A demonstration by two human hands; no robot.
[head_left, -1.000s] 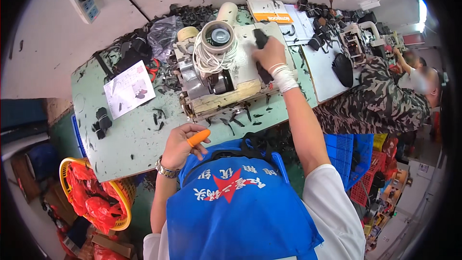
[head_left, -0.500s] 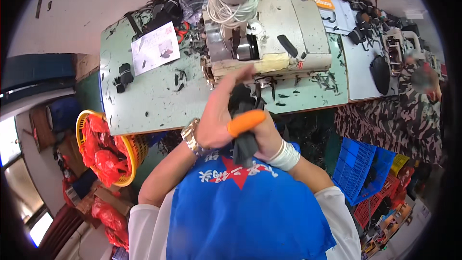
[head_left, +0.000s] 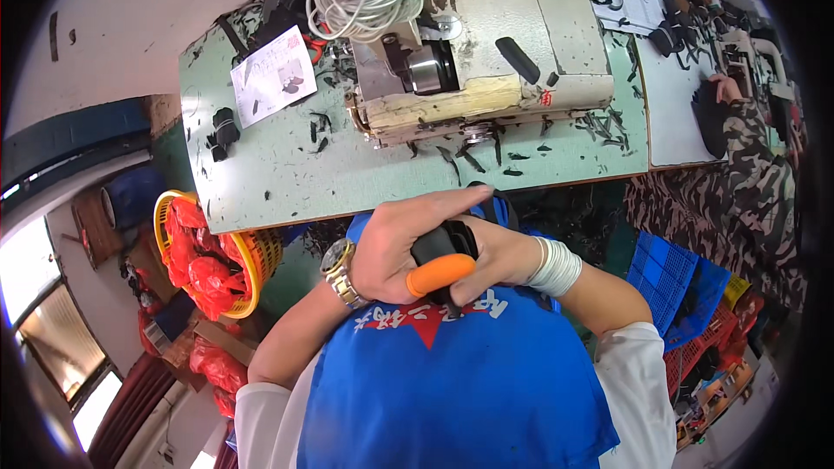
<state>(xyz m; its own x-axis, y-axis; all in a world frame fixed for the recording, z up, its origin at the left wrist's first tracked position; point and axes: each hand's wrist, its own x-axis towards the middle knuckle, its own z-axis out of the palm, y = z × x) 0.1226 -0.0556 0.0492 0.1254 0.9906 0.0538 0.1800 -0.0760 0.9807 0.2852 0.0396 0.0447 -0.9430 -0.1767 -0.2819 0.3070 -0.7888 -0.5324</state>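
In front of my apron, below the table's near edge, both hands close around a bundle of black pieces (head_left: pixel 434 245). My left hand (head_left: pixel 387 239) wraps it from the left, an orange finger cot (head_left: pixel 441 274) on its thumb lying across the front. From the right, my right hand (head_left: pixel 499 254) grips the same bundle; its wrist carries several white bands (head_left: pixel 556 267). Most of the bundle is hidden by the fingers. A beige machine (head_left: pixel 486 61) with a metal roller stands on the table beyond my hands.
Black scraps litter the green table (head_left: pixel 287 178). Left lie a paper sheet (head_left: pixel 276 75) and a tied black bundle (head_left: pixel 225 130). A yellow basket (head_left: pixel 261 260) with red bags stands lower left, blue crates (head_left: pixel 665 282) on the right. A co-worker in a camouflage sleeve (head_left: pixel 754 139) touches a black piece.
My hands have drawn down toward my apron with the black bundle, tightening around it. The view has shifted slightly. On the right, the co-worker's hand has reached the black piece.
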